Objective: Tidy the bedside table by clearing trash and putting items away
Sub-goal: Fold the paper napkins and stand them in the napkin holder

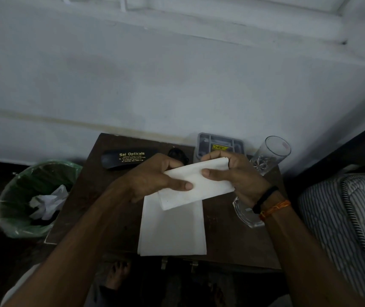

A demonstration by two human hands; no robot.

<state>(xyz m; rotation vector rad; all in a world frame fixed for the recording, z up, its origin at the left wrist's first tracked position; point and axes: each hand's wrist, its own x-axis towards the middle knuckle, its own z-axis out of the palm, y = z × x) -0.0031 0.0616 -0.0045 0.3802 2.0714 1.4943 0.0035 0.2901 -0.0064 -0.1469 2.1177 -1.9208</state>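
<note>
Both hands are pinching 1 folded white tissue (196, 185) above the dark table (228, 240): left hand (155, 177) thumb pressing on top at its left edge, right hand (232, 173) thumb on top, fingers curling behind. A 2nd flat white tissue (172, 231) is lying on the table underneath. A black spectacle case (124, 159) is sitting at the back, a clear glass (270, 155) is standing at the right, and a green-lined bin (33, 196) holding crumpled paper is sitting left of the table.

We see both hands pinching a folded tissue (196, 185) above the counter (102, 209): left hand (155, 180), right hand (237, 176). Another tissue (172, 231) lies flat below. A bin (11, 209) stands at the left, a glass (270, 155) at the right.
</note>
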